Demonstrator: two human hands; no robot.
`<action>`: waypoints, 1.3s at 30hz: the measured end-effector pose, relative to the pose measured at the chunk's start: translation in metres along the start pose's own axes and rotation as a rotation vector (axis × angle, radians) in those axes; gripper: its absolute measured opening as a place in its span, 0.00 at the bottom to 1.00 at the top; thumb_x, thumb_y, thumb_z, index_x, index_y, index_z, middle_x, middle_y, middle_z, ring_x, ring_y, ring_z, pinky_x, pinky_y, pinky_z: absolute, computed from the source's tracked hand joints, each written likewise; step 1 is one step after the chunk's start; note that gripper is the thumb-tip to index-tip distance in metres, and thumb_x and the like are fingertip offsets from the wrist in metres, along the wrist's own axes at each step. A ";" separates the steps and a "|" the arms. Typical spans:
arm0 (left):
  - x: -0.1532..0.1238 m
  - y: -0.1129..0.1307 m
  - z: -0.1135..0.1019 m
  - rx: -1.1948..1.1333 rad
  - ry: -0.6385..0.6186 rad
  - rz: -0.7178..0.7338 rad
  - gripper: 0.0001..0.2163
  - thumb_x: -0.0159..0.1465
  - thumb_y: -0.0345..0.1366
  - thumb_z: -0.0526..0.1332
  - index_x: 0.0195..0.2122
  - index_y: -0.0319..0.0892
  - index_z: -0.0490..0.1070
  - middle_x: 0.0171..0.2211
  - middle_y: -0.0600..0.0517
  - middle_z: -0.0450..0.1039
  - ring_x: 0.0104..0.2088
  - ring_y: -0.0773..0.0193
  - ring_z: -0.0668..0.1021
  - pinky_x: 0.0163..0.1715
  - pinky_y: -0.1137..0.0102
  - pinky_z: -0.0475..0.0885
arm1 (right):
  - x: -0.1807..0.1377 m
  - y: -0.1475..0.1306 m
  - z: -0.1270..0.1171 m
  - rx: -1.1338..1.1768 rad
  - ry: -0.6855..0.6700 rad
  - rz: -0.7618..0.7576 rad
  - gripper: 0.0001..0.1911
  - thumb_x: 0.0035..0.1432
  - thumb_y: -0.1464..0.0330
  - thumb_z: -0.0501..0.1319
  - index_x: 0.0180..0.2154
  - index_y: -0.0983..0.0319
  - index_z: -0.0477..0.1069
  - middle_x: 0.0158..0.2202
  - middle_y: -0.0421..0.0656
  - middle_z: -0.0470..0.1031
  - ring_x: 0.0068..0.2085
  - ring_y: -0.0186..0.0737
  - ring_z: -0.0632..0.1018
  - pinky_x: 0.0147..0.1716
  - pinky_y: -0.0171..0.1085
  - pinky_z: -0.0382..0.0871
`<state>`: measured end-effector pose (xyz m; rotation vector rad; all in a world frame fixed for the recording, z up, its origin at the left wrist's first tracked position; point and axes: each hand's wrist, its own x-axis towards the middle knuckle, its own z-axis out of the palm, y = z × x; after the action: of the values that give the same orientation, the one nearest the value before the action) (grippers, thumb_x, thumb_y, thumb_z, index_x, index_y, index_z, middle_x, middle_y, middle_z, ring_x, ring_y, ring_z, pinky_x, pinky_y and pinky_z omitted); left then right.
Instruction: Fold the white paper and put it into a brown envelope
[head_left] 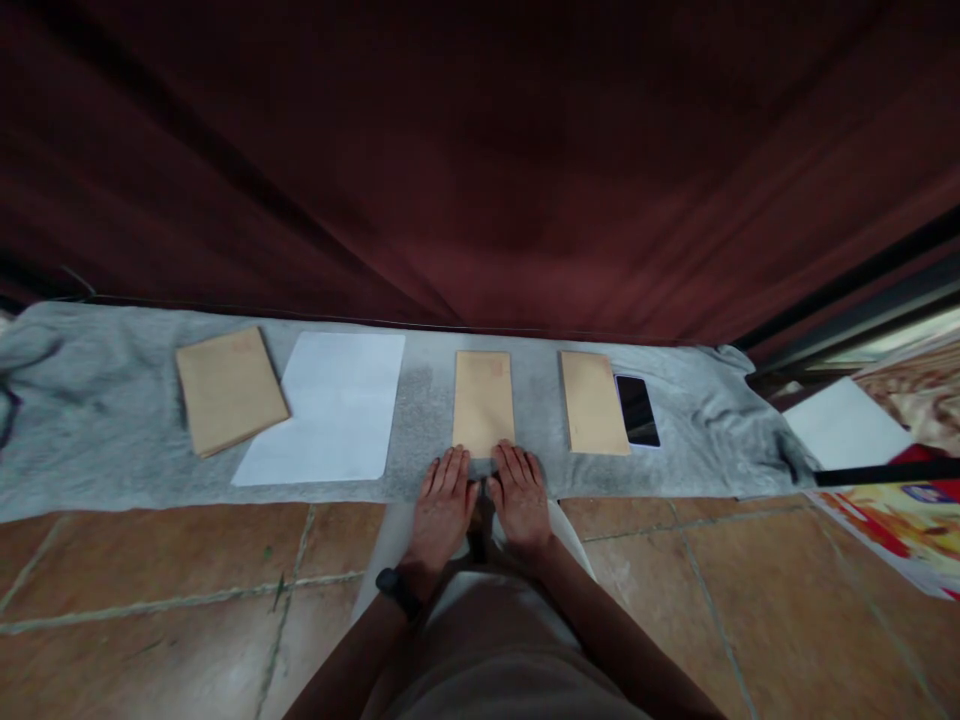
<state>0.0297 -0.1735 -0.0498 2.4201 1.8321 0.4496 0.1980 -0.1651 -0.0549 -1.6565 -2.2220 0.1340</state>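
My left hand (442,502) and my right hand (520,495) lie flat side by side, fingers stretched out, on the near end of a brown envelope (484,398) that rests on a grey cloth (105,420). A black band sits on my left wrist. Further left lie a sheet of white paper (330,405) and a stack of brown envelopes (229,388). To the right lies another brown envelope (592,402) with a dark phone (637,410) beside it.
The grey cloth is spread on a brown tiled floor (150,590) in front of a dark red curtain (480,160). At the right edge lie a white sheet (844,425), a black bar and colourful printed material (907,525).
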 end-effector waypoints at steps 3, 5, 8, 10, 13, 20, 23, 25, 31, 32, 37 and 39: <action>0.004 0.004 0.000 0.002 0.012 -0.004 0.26 0.74 0.39 0.48 0.70 0.32 0.59 0.70 0.39 0.61 0.73 0.49 0.59 0.72 0.49 0.55 | 0.000 0.002 -0.001 0.000 -0.006 -0.010 0.26 0.74 0.65 0.49 0.69 0.66 0.60 0.70 0.50 0.64 0.70 0.48 0.63 0.70 0.50 0.53; 0.009 0.008 0.001 -0.018 -0.001 0.062 0.25 0.74 0.37 0.47 0.70 0.34 0.59 0.71 0.41 0.60 0.73 0.52 0.58 0.71 0.52 0.56 | 0.000 0.002 -0.001 -0.004 -0.016 -0.017 0.26 0.74 0.67 0.48 0.69 0.67 0.60 0.70 0.50 0.64 0.70 0.47 0.62 0.70 0.50 0.53; 0.017 0.014 0.003 -0.044 -0.029 0.161 0.25 0.74 0.34 0.46 0.70 0.36 0.59 0.71 0.44 0.61 0.72 0.55 0.59 0.71 0.56 0.58 | 0.000 0.004 -0.001 -0.009 -0.027 -0.028 0.27 0.74 0.69 0.46 0.69 0.67 0.60 0.70 0.51 0.64 0.70 0.47 0.63 0.70 0.50 0.54; 0.019 0.016 0.004 -0.036 -0.024 0.151 0.24 0.74 0.34 0.47 0.69 0.36 0.61 0.71 0.43 0.61 0.72 0.54 0.60 0.71 0.55 0.58 | -0.002 0.005 -0.001 -0.013 -0.025 -0.024 0.27 0.73 0.70 0.46 0.69 0.68 0.60 0.70 0.51 0.64 0.70 0.47 0.63 0.70 0.50 0.54; 0.016 0.012 0.004 -0.027 -0.004 0.108 0.24 0.74 0.37 0.48 0.69 0.36 0.61 0.70 0.41 0.61 0.72 0.52 0.60 0.71 0.54 0.58 | -0.005 0.009 -0.001 -0.015 -0.013 -0.004 0.27 0.73 0.69 0.47 0.70 0.67 0.59 0.70 0.51 0.64 0.70 0.48 0.63 0.69 0.52 0.56; 0.007 -0.001 0.003 -0.048 0.005 0.072 0.26 0.75 0.42 0.49 0.70 0.34 0.59 0.69 0.39 0.63 0.71 0.51 0.62 0.71 0.52 0.57 | -0.007 0.015 -0.006 0.001 0.019 0.027 0.29 0.73 0.70 0.46 0.72 0.66 0.54 0.71 0.53 0.61 0.70 0.51 0.63 0.68 0.55 0.58; 0.008 -0.001 0.004 -0.057 0.009 0.070 0.27 0.74 0.41 0.49 0.71 0.35 0.57 0.69 0.40 0.63 0.71 0.50 0.62 0.71 0.51 0.57 | -0.004 0.008 -0.008 -0.001 0.025 0.016 0.30 0.74 0.68 0.46 0.73 0.66 0.51 0.72 0.53 0.59 0.72 0.51 0.61 0.69 0.56 0.57; 0.008 -0.001 0.004 -0.047 0.002 0.079 0.27 0.73 0.38 0.49 0.71 0.36 0.57 0.69 0.40 0.63 0.71 0.51 0.62 0.71 0.51 0.56 | -0.001 0.000 -0.008 0.011 -0.002 -0.033 0.29 0.74 0.67 0.46 0.73 0.64 0.52 0.72 0.51 0.58 0.72 0.48 0.59 0.70 0.55 0.55; 0.007 -0.003 0.002 -0.004 -0.043 0.093 0.28 0.69 0.30 0.49 0.71 0.32 0.58 0.70 0.40 0.61 0.73 0.51 0.59 0.72 0.52 0.55 | 0.006 -0.017 -0.004 0.052 -0.092 -0.103 0.27 0.75 0.64 0.47 0.71 0.66 0.58 0.72 0.47 0.60 0.72 0.44 0.60 0.72 0.49 0.50; 0.007 -0.003 0.002 -0.006 -0.045 0.093 0.28 0.69 0.30 0.49 0.71 0.32 0.57 0.70 0.39 0.61 0.73 0.51 0.58 0.72 0.52 0.54 | 0.007 -0.016 -0.004 0.049 -0.088 -0.091 0.28 0.75 0.63 0.48 0.71 0.65 0.58 0.72 0.47 0.60 0.72 0.44 0.60 0.72 0.49 0.51; 0.008 -0.002 0.001 -0.019 -0.027 0.090 0.27 0.72 0.35 0.49 0.72 0.33 0.56 0.70 0.39 0.61 0.72 0.51 0.60 0.72 0.52 0.55 | 0.005 -0.006 -0.002 0.022 -0.041 -0.037 0.27 0.75 0.64 0.48 0.70 0.65 0.58 0.71 0.50 0.62 0.71 0.45 0.61 0.70 0.50 0.54; 0.008 -0.002 0.001 -0.022 -0.025 0.093 0.27 0.73 0.38 0.49 0.72 0.34 0.56 0.70 0.40 0.62 0.72 0.51 0.62 0.71 0.51 0.56 | 0.004 -0.003 -0.002 0.020 -0.029 -0.026 0.27 0.75 0.65 0.48 0.70 0.66 0.59 0.70 0.50 0.63 0.71 0.46 0.62 0.70 0.50 0.54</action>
<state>0.0300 -0.1647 -0.0496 2.4925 1.7019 0.4416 0.1952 -0.1624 -0.0516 -1.6252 -2.2553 0.1738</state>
